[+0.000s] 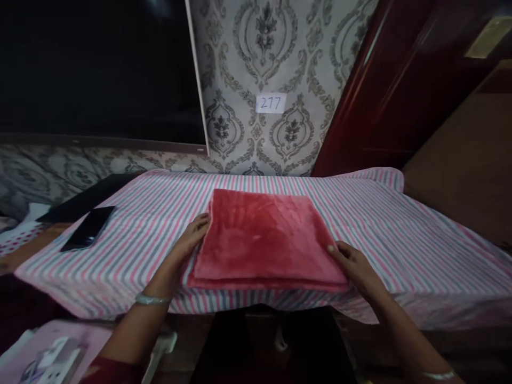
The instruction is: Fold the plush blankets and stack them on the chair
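Observation:
A folded red plush cloth [264,234] lies flat in a neat rectangle on the striped tablecloth, its layers showing along the near and left edges. My left hand [194,234] is at the cloth's left side, its fingers curled against the edge and the fingertips partly hidden. On the opposite side, my right hand [352,261] grips the right edge with the thumb on top; some of its fingers are out of sight. Darker and lighter brush marks show in the pile.
A pink-and-grey striped tablecloth [152,229] covers the table. A black smartphone [90,228] lies at the left. Behind are a large dark television [96,69] and a wall label [271,103] reading 277. A cardboard box [468,154] leans in at the right.

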{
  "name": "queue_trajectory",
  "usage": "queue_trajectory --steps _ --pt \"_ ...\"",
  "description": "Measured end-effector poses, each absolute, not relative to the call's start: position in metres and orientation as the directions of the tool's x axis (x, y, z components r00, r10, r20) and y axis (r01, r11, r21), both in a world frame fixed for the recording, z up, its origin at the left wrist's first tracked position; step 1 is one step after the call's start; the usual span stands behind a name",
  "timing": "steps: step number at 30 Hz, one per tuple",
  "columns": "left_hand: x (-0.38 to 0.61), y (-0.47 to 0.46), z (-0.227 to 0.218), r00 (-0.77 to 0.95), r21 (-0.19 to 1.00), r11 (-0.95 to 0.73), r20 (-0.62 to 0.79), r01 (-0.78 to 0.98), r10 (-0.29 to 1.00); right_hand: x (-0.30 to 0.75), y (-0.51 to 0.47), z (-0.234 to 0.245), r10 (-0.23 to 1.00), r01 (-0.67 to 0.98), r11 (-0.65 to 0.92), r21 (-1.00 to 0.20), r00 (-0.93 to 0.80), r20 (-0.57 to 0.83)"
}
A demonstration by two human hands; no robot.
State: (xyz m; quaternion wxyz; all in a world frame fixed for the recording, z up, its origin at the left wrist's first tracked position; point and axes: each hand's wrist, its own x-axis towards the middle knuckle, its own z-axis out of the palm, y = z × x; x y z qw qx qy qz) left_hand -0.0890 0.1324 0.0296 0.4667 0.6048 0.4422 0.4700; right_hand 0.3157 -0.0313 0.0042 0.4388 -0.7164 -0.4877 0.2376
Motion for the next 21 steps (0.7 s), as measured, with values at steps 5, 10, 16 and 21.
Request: queue_trajectory --steps 5,10,16,21 --pt "-0.088 0.093 0.032 0.187 0.995 -0.067 0.078 -0.067 0.979 0.309 -0.052 0.001 0.929 0.430 -0.119 -0.895 0.365 0.052" --pt "-0.083 0.088 0.027 0.071 0.969 0.047 -0.031 -0.242 0.997 0.305 -0.058 -0.001 0.903 0.412 -0.109 -0.905 0.421 0.083" --pt "-0.097 0.063 0.023 0.148 0.991 0.013 0.006 -0.130 0.989 0.300 -0.071 -0.003 0.886 0.370 -0.082 -0.925 0.453 0.103" --pt "-0.105 0.036 0.021 0.046 0.995 -0.073 0.070 0.068 0.996 0.299 -0.081 -0.004 0.888 0.384 -0.054 -0.922 0.440 0.131"
